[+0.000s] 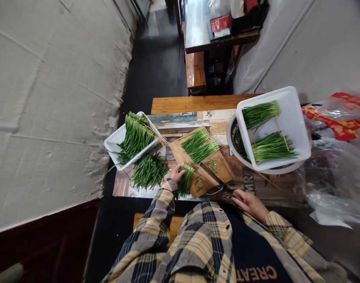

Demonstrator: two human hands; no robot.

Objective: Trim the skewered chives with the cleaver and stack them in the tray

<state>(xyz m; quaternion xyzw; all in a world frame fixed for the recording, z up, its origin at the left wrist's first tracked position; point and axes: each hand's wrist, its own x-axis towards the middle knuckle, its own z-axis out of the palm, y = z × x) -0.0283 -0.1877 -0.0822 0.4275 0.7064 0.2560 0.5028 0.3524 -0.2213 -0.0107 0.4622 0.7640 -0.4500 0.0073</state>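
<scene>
My left hand [177, 173] is closed on a small bunch of garlic chives [186, 181] at the near left edge of the wooden cutting board [224, 167]. Thin sticks seem to run from that bunch to the right. My right hand [251, 203] grips the handle of a knife [213, 175], its dark blade lying across the board and pointing away to the left. Beyond the blade, trimmed chives [200, 146] lie in a flat row on the board. Small chopped bits [211, 165] are scattered beside them.
At left stand a white tray [113, 143] of chives with skewers across it and a loose chive pile [150, 171]. A white tray [298, 129] with skewered chives rests on a round basin [231, 133] at right. Plastic bags [336, 169] lie beyond; a bench [197, 103] stands behind.
</scene>
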